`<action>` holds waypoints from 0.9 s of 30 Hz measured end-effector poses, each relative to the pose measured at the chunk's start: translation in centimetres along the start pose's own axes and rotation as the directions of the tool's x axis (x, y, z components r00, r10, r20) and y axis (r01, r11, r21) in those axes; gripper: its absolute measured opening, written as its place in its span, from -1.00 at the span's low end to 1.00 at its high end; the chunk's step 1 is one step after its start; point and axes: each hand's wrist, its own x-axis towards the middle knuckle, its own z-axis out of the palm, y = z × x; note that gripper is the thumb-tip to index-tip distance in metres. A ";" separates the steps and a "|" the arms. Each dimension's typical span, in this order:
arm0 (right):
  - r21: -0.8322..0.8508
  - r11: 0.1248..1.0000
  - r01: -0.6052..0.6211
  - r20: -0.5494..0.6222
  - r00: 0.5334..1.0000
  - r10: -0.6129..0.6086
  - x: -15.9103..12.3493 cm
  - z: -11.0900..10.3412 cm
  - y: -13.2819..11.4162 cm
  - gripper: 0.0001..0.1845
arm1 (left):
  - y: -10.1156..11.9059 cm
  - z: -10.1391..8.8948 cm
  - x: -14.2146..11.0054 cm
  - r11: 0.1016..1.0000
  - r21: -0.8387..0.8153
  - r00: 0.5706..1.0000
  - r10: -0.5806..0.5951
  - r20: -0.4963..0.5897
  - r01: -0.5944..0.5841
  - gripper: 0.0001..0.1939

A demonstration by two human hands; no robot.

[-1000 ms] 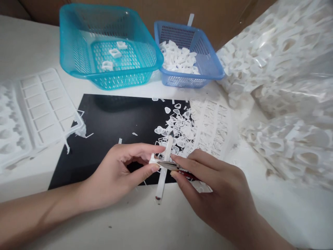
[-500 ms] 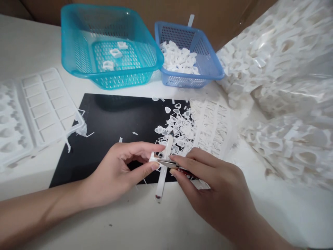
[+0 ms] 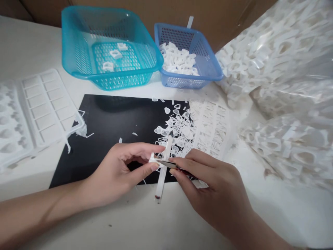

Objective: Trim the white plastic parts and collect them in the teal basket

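Observation:
My left hand [image 3: 130, 166] pinches a small white plastic part [image 3: 153, 158] between thumb and forefinger, its other fingers curled behind. In my right hand [image 3: 210, 184] is a small pointed metal blade [image 3: 168, 163] with a dark red handle mostly hidden by the fingers. The blade's tip meets the right side of the white part. Just beneath the blade lies a long white stick [image 3: 161, 184] with a dark pointed far end, across the near edge of a black mat [image 3: 117, 118]. A pile of white offcuts [image 3: 179, 128] covers the mat's right side.
A turquoise basket [image 3: 111, 74] holds 3 white parts; a blue basket [image 3: 192, 76] beside it holds many more. Clear bags of white parts [image 3: 281, 76] fill the right side. White plastic trays [image 3: 41, 107] lie at left, and another white grid tray [image 3: 212, 128] sits right of the offcuts.
Both hands stay nearly in place, the white part still pinched on the left. The blade shifts and turns slightly against it. The view moves a little.

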 end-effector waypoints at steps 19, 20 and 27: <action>0.130 0.989 -0.067 0.026 0.998 0.064 0.0 0.0 0.3 -0.80 | 0.0 0.0 0.1 1.000 0.015 1.000 0.013 -0.025 -0.013 -0.72; 0.129 0.989 -0.066 0.023 0.998 0.064 0.0 0.0 0.3 -0.80 | 0.0 0.0 0.1 1.000 0.014 1.000 0.011 -0.023 -0.011 -0.72; 0.096 0.992 -0.081 0.038 0.996 0.078 0.2 -0.2 0.1 -0.78 | -0.1 0.0 -0.1 0.999 0.032 1.000 -0.006 -0.013 0.006 -0.72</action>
